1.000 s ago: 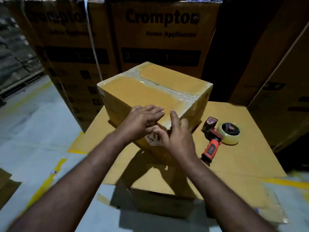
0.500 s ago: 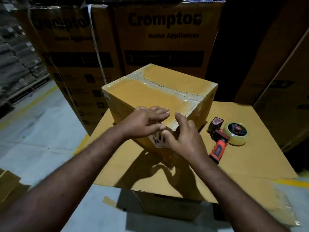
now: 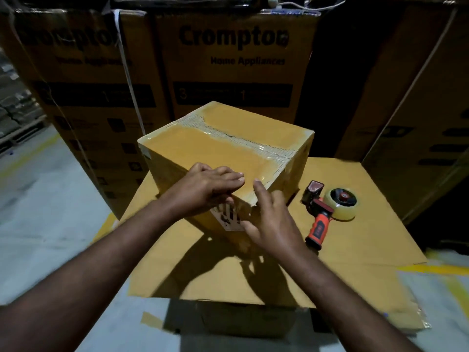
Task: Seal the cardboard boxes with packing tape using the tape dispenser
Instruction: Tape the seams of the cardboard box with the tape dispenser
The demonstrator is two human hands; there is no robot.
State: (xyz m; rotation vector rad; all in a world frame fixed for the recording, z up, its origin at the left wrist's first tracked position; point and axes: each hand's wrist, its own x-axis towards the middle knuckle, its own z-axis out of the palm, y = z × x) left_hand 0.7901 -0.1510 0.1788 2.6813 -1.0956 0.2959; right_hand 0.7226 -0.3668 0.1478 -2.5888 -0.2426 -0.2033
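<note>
A brown cardboard box [image 3: 223,153] stands corner-on toward me on a flat cardboard sheet [image 3: 355,250]. Clear tape runs along its top seam and down the sides. My left hand [image 3: 203,189] lies on the near top corner with fingers straight, pressing the tape. My right hand [image 3: 271,219] rests against the near corner and right side face, index finger up at the top edge, thumb on the printed label. The tape dispenser [image 3: 327,212], orange handle and clear roll, lies on the sheet to the right, held by neither hand.
Tall printed cartons [image 3: 228,67] form a wall right behind the box, with more cartons [image 3: 418,123] at the right. Another box [image 3: 241,318] supports the sheet from below. Grey floor with yellow lines [image 3: 50,199] lies at the left.
Both hands have stayed at the box's near corner. The right hand has slid slightly down the corner, its fingers spreading over the side face. The camera view has shifted a little.
</note>
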